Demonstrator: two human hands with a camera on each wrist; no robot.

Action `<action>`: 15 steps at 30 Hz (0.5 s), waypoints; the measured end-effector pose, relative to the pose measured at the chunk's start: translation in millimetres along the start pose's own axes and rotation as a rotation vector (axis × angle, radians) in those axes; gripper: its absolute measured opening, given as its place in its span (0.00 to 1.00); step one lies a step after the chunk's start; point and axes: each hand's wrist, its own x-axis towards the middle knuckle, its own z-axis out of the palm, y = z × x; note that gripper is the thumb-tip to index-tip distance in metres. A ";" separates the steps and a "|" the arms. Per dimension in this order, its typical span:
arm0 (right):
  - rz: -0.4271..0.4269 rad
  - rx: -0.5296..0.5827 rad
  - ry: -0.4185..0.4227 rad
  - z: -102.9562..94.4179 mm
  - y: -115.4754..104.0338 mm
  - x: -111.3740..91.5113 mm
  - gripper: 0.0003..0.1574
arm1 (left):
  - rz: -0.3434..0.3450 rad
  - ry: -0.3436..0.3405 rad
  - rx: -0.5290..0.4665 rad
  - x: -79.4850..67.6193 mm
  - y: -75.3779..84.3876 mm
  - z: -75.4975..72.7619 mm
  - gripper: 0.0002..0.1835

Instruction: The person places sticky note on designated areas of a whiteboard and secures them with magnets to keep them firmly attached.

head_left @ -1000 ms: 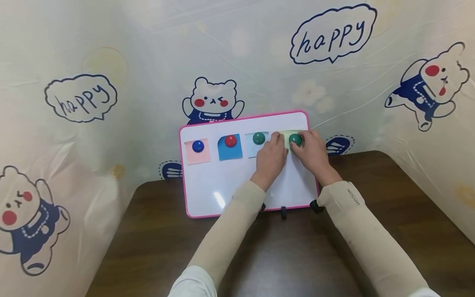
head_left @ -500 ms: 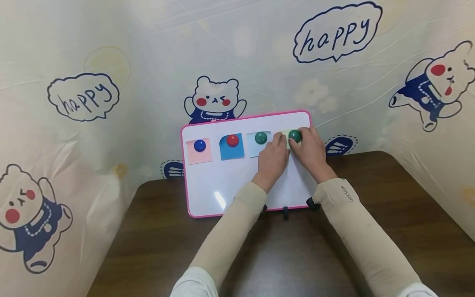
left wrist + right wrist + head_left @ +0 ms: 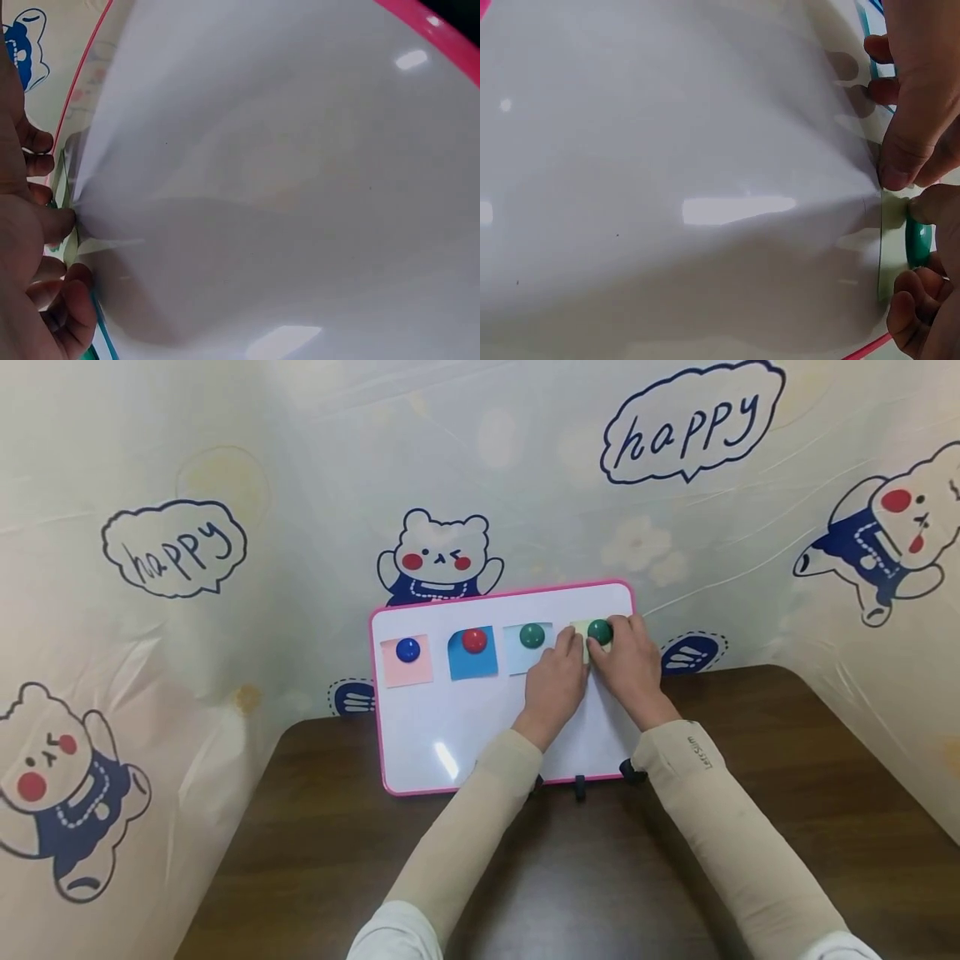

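A pale yellow-green sticky note (image 3: pixel 891 274) lies against the whiteboard (image 3: pixel 450 727), at the upper right in the head view. My right hand (image 3: pixel 630 664) holds a round green magnet (image 3: pixel 599 632) on that note between thumb and fingers. My left hand (image 3: pixel 557 689) pinches the note's left edge, its thumb low against the paper in the right wrist view. Fingers cover much of the note. To the left, a second green magnet (image 3: pixel 532 636) sits on a light blue note (image 3: pixel 517 662), partly behind the left hand.
Further left on the board are a red magnet (image 3: pixel 474 641) on a blue note (image 3: pixel 474 667) and a blue magnet (image 3: pixel 408 650) on a pink note (image 3: pixel 408 675). The pink-framed board leans on a brown table (image 3: pixel 322 835), before a printed curtain (image 3: pixel 315 460).
The head view has shifted slightly. My right hand and the magnet in it moved a little left and up on the note; my left hand stays at the note's edge.
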 end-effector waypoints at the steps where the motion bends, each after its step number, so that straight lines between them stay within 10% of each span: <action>1: -0.003 -0.001 0.000 -0.1 0.1 -0.2 0.30 | -0.003 0.000 -0.005 -0.5 -0.5 0.0 0.31; 15: -0.102 -0.052 -0.003 -4.2 11.8 -44.4 0.44 | -0.088 0.055 -0.164 -41.8 -23.3 -12.9 0.31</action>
